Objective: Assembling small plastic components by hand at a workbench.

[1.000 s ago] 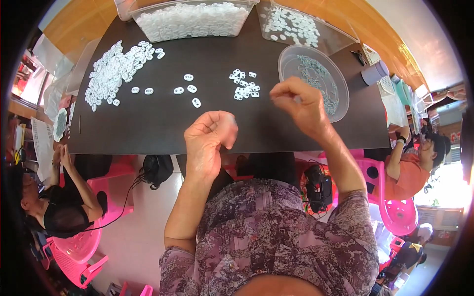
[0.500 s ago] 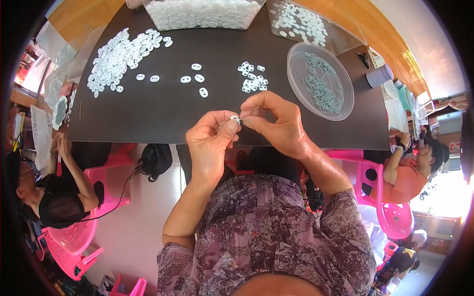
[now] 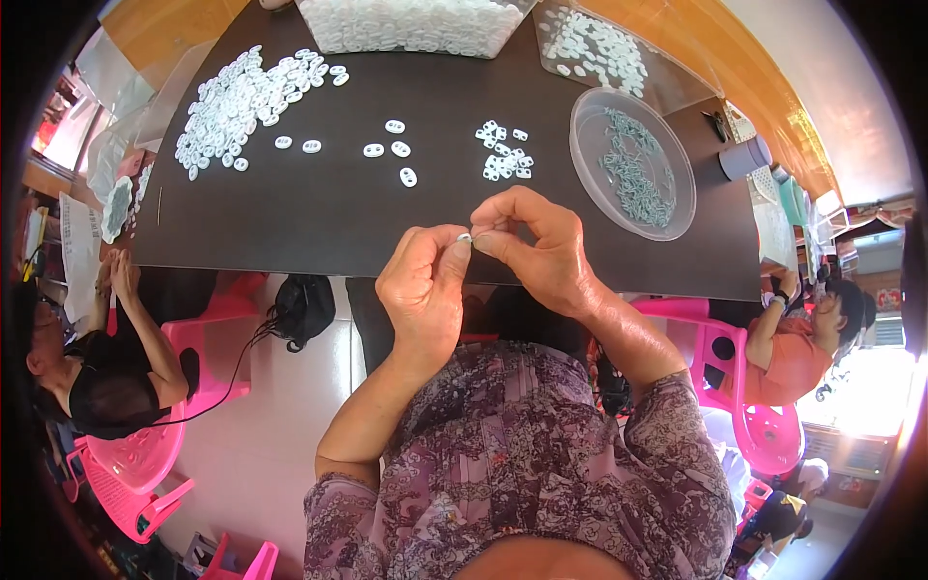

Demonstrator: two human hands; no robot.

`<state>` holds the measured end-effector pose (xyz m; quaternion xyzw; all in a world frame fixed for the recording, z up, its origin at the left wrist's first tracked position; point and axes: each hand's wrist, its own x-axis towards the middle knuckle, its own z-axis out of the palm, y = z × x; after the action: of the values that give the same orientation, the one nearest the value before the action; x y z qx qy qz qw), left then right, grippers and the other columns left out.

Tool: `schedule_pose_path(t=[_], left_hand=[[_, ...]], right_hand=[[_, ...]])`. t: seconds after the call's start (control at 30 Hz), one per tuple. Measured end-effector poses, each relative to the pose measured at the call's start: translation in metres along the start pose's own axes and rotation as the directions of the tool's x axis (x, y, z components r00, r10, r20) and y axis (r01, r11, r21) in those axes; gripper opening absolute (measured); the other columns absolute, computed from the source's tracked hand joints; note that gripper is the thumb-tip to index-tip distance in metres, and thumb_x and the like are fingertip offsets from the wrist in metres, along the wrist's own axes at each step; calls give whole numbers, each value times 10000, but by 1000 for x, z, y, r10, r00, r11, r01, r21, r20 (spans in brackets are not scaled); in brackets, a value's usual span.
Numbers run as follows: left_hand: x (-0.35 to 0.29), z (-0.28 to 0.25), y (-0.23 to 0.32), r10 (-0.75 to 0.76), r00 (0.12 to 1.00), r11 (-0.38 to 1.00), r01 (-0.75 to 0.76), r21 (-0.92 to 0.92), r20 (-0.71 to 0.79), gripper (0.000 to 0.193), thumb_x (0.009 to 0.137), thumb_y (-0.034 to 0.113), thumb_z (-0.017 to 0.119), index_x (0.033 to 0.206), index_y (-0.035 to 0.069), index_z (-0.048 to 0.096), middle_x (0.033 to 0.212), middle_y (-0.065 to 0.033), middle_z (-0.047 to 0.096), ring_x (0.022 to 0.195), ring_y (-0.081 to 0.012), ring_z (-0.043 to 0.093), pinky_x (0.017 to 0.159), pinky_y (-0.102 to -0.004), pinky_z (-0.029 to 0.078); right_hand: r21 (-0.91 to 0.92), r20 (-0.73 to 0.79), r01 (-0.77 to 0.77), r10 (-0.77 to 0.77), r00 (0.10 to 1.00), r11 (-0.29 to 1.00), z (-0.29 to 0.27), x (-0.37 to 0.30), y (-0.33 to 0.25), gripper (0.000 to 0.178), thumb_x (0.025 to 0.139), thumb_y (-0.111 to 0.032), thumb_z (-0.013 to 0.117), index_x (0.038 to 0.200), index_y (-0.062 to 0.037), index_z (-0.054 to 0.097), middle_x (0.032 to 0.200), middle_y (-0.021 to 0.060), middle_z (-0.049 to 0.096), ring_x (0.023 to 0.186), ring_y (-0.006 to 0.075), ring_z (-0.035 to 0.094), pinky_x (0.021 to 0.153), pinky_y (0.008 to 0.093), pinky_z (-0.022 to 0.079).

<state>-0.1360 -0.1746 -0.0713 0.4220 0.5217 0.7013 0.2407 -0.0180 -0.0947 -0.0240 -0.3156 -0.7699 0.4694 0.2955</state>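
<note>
Above the table's near edge, my left hand (image 3: 421, 288) pinches a small white plastic piece (image 3: 465, 237) between thumb and forefinger; most of it is covered by the fingers. My right hand (image 3: 543, 247) is closed in a pinch right against that piece. Whatever its fingertips hold is too small to make out. Beyond the hands lies a cluster of small white two-holed pieces (image 3: 503, 159). Several oval white pieces (image 3: 400, 149) are scattered to its left. A round clear tray (image 3: 589, 184) of small grey-green pin-like parts (image 3: 638, 174) stands to the right.
A large heap of white oval pieces (image 3: 227, 106) covers the table's far left. At the back stand a clear bin (image 3: 411, 43) full of white pieces and a shallow clear tray (image 3: 667, 87). A purple-grey cup (image 3: 742, 158) is at the right. People sit on pink chairs at both sides.
My left hand has turned and shifted slightly right, so less of the white piece shows. My right hand stays pinched beside it. The whole view has shifted a little.
</note>
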Motion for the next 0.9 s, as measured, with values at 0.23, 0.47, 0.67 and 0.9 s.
schedule_pose_path(t=[0.23,0.47,0.67,0.9], left_hand=[[-1,-1,7,-222,975,958,215,-193,-17,88,865,59,613,894,-23,625,748,-4,586,612,-44,474,546,-168,395],[4,-12,12,-360,931,885,362,-293,63,96,864,42,612,920,-35,614,790,9,566,658,-27,477,572,-170,391],[1,-16,3,-275,961,940,275,-202,32,76,860,25,606,905,-34,621,816,10,570,671,-30,481,593,-170,391],[3,-19,12,-363,930,896,364,-255,55,72,856,17,600,908,-27,626,775,11,580,640,-24,477,569,-167,394]], right_hand=[[64,-67,-41,45,997,997,11,-3,2,167,779,6,631,943,1,600,839,21,601,793,75,550,723,234,462],[14,-47,-2,2,999,1000,14,1,3,173,779,4,640,948,1,599,835,17,599,789,72,553,727,234,466],[17,-13,-24,24,1000,1000,16,1,3,169,785,-7,646,948,-2,602,865,26,614,822,78,573,753,239,474],[82,-2,-101,102,995,991,17,1,7,164,802,-15,648,957,5,599,888,25,615,839,76,574,770,233,475]])
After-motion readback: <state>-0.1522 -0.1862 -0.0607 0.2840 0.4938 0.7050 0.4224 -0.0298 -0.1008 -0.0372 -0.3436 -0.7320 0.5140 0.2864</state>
